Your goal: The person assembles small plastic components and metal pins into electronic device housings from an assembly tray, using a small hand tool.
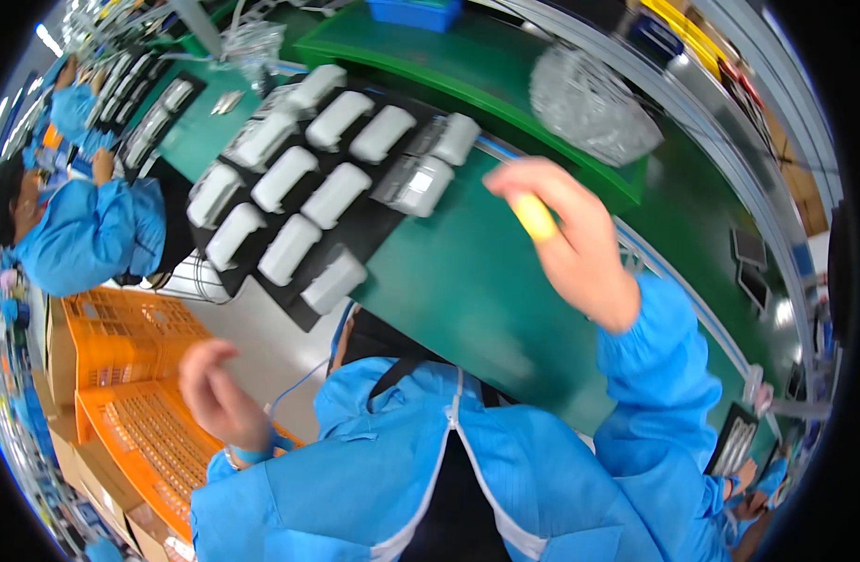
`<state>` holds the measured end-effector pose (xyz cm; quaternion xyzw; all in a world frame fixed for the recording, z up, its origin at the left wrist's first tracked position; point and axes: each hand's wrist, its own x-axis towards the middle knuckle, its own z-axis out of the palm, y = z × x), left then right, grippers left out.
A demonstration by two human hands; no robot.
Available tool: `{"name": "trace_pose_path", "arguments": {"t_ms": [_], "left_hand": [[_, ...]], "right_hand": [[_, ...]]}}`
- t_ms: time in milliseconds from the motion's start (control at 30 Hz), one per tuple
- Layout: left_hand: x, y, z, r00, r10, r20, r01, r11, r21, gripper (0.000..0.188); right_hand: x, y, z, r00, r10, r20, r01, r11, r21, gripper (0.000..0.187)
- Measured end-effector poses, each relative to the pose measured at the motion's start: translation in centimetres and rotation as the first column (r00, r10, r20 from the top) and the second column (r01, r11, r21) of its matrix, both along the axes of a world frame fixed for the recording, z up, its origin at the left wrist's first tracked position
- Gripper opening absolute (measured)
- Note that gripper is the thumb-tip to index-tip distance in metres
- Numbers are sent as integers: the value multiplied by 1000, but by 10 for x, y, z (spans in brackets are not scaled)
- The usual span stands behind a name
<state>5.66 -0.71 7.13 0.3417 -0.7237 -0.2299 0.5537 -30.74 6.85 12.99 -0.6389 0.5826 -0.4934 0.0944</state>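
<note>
My right hand (575, 244) is raised over the right part of the green table, its fingers loosely bent. A yellow cover (535, 217) wraps one digit, and no object shows in the hand. Off to the left, my left hand (222, 398) hangs in front of an orange crate; it is blurred, its fingers half curled and apart, with nothing visible in it. Several white plastic housings (341, 192) lie in rows on a black mat (383, 234) between the hands. The housing nearest me (334, 279) sits at the mat's near corner.
Orange crates (135, 412) stand at the left, beside cardboard boxes (97, 473). A green shelf (448, 80) along the back carries a clear plastic bag (589, 103) and a blue bin (416, 11). Another person (97, 225) in blue works at the far left.
</note>
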Motion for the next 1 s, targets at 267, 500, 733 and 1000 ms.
{"name": "trace_pose_path", "arguments": {"t_ms": [267,500,733,1000], "left_hand": [[54,-206,-49,913,272,-304,194,367,910,69],[51,-235,-61,847,237,-477,440,193,877,43],[44,-244,-44,925,124,-360,303,333,893,69],[48,-253,-35,966,91,-244,176,462,869,78]], "right_hand": [[-13,-325,-19,974,-213,-82,226,853,470,48],[13,-364,-21,728,-136,-672,464,819,337,23],[0,-386,-35,888,131,-442,255,658,708,32],[4,-409,-44,920,14,-391,340,467,816,33]]}}
